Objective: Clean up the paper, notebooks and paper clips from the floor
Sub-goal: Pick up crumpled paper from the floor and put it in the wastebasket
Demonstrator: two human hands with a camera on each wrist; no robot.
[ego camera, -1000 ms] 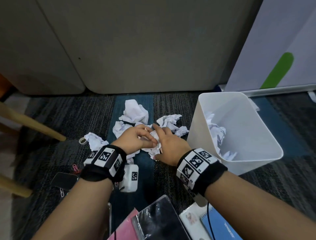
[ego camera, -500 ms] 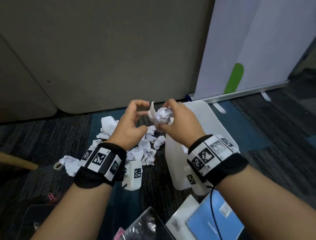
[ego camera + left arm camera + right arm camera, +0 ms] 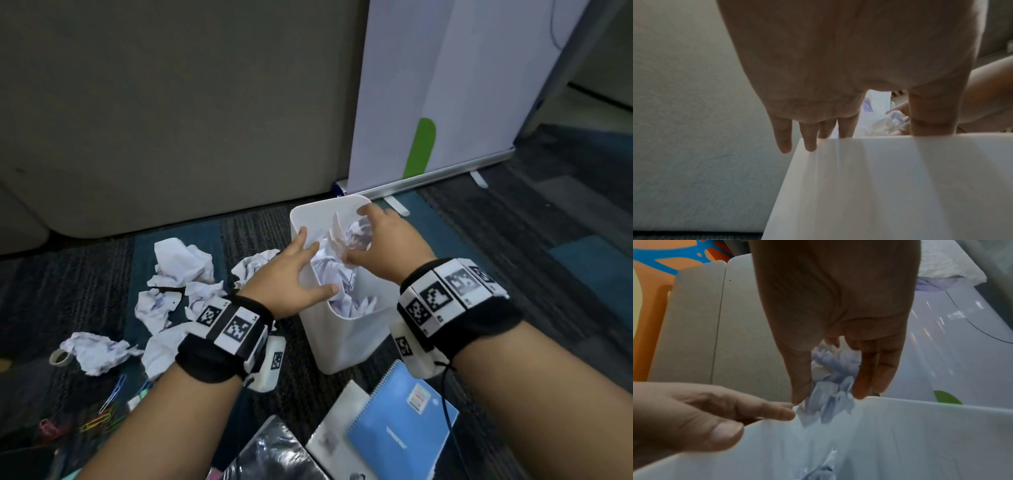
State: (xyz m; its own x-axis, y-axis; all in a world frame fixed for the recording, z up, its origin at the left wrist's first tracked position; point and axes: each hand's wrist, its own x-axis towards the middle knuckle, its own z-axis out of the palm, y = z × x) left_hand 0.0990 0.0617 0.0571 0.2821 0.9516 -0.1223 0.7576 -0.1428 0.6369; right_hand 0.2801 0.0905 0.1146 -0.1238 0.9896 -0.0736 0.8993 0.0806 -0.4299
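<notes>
A white bin point(image 3: 342, 342) stands on the carpet with crumpled paper inside. Over its mouth my right hand point(image 3: 358, 231) holds a crumpled paper ball point(image 3: 352, 240) between thumb and fingers; the right wrist view shows the right hand point(image 3: 828, 398) around the paper ball point(image 3: 830, 378), just above the bin point(image 3: 920, 426). My left hand point(image 3: 305, 270) is open, fingers spread over the near-left rim, holding nothing. Several crumpled papers point(image 3: 181, 263) lie left of the bin. A blue notebook point(image 3: 400, 428), a white one point(image 3: 339, 435) and a black one point(image 3: 274, 455) lie in front. Coloured paper clips point(image 3: 106, 407) sit at lower left.
A grey upholstered panel point(image 3: 171, 120) closes off the back. A white banner stand point(image 3: 445, 85) with a green mark rises behind the bin on the right. A roll of tape point(image 3: 60, 358) lies at far left on the carpet.
Both hands lifted a crumpled paper off the floor and carried it right, over the bin. The left hand let go and spread open; the right hand still holds the paper.
</notes>
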